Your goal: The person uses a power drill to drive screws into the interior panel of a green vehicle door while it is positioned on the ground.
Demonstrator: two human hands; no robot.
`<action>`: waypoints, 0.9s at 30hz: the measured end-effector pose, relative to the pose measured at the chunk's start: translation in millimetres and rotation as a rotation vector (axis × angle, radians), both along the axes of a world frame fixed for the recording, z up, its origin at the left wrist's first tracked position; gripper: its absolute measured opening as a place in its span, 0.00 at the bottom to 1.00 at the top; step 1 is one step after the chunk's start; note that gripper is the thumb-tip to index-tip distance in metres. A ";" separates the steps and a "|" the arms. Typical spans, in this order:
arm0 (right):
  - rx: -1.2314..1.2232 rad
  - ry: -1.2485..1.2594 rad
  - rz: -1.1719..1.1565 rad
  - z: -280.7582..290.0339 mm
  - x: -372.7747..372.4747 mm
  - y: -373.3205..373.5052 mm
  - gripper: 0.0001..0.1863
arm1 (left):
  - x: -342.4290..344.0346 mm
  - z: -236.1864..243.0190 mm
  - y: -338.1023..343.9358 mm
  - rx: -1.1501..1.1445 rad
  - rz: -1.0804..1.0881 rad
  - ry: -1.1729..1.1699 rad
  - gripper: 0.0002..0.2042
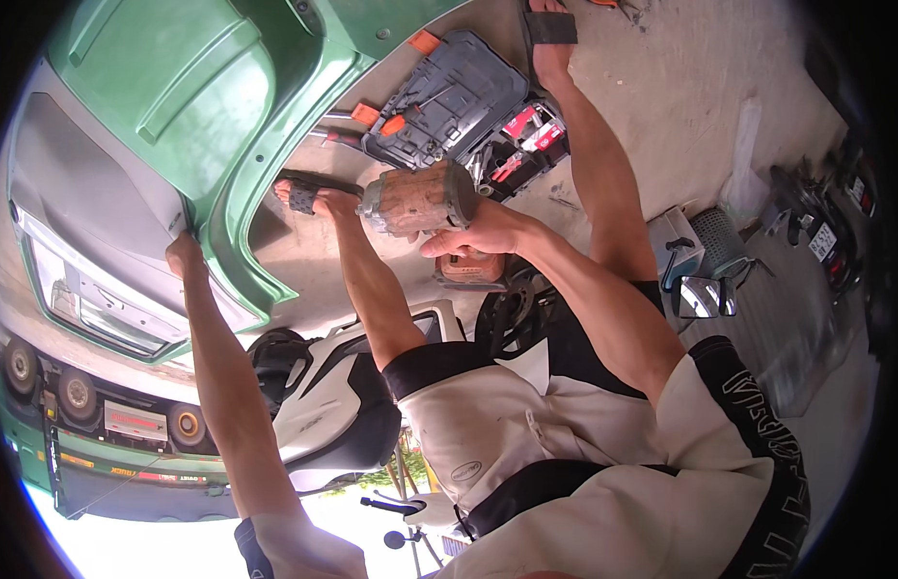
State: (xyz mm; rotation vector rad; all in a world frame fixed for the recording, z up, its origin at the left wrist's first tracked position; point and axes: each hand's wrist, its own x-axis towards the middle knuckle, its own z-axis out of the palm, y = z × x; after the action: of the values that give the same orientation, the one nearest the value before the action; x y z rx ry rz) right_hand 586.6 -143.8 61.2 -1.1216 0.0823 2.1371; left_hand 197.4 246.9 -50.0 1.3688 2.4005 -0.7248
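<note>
My right hand (pixel 497 229) is wrapped round the handle of a worn cordless impact wrench (pixel 420 198), its scuffed orange-brown body pointing left. The tool's battery base (pixel 471 270) shows below my fingers. Over on the left, my left hand (pixel 185 259) is closed at the edge of a grey vehicle door panel (pixel 121 159), beside a green painted body frame (pixel 242 232). The fingertips of that hand are hidden. Past the impact wrench, an opened dark tool case (pixel 454 82) lies on the floor with several hand tools in and around it.
My sandalled feet (pixel 319 190) stand on the concrete floor (pixel 690 87). Close on the left is a white motorbike (pixel 338 405). To the right are a grey perforated basket (pixel 721 241), a mirror (pixel 705 296) and more motorbikes (pixel 825 232). A truck (pixel 131 425) stands at far left.
</note>
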 end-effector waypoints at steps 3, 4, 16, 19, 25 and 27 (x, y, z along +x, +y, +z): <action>-0.005 0.009 0.003 1.0 -0.7 2.5 0.15 | -11.3 -8.7 -5.2 0.060 -0.200 0.031 0.23; -0.010 0.009 -0.001 1.5 0.2 2.6 0.15 | -12.4 -10.9 -5.6 0.047 -0.219 0.033 0.25; -0.116 -0.079 0.282 -4.5 5.2 -13.0 0.26 | -3.3 -21.1 -16.2 -0.074 -0.289 0.080 0.28; 0.053 -0.179 0.127 -1.2 -1.5 5.6 0.21 | -40.0 -9.2 53.1 -0.099 -0.471 0.151 0.28; 0.034 -0.236 0.110 -6.8 1.8 -14.6 0.24 | -23.6 -18.8 -0.8 -0.132 -0.502 0.147 0.30; -0.024 -0.191 0.128 -3.0 3.8 -10.2 0.26 | -15.1 -6.7 0.4 -0.132 -0.556 0.214 0.30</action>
State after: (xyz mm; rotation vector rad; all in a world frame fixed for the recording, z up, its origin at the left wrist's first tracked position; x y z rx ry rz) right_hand 590.4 -154.0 58.2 -1.3717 -0.0524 2.1328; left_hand 182.3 247.3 -56.8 2.0124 2.0670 -1.1934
